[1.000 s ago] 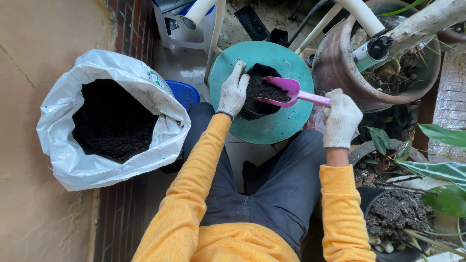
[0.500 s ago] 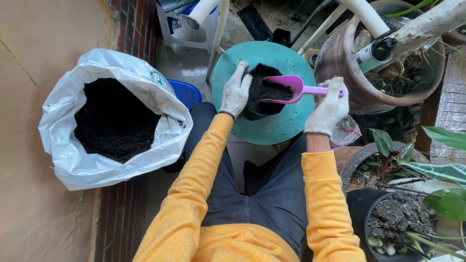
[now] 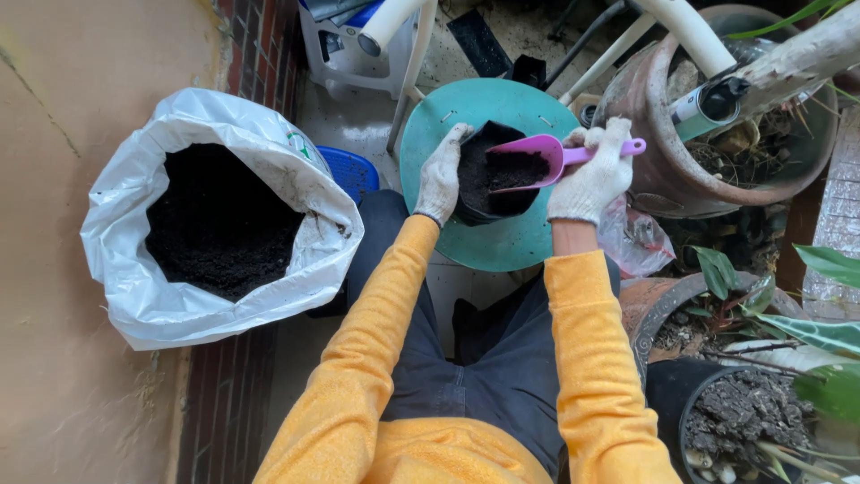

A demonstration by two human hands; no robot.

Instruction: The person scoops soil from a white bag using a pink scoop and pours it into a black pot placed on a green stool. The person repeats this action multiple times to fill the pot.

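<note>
A small black pot (image 3: pixel 484 211) half full of dark soil stands on a round teal stool top (image 3: pixel 511 246). My left hand (image 3: pixel 441 175), in a white knit glove, grips the pot's left rim. In its white glove, my right hand (image 3: pixel 593 175) holds the handle of a pink plastic scoop (image 3: pixel 528 161). The scoop carries dark soil and lies over the pot's mouth, handle pointing right. A white sack (image 3: pixel 161 300) of dark soil (image 3: pixel 219 224) stands open at my left.
A large brown ceramic pot (image 3: pixel 667 175) with a thick pale stem stands right of the stool. Potted plants (image 3: pixel 743 412) crowd the lower right. A blue tub (image 3: pixel 349 170) sits beside the sack. White chair legs (image 3: pixel 417 63) and a brick wall (image 3: pixel 264 49) lie behind.
My right hand has swung the soil-laden pink scoop leftward and up over the pot, gripping closer to the bowl. The left hand stays on the pot's rim.
</note>
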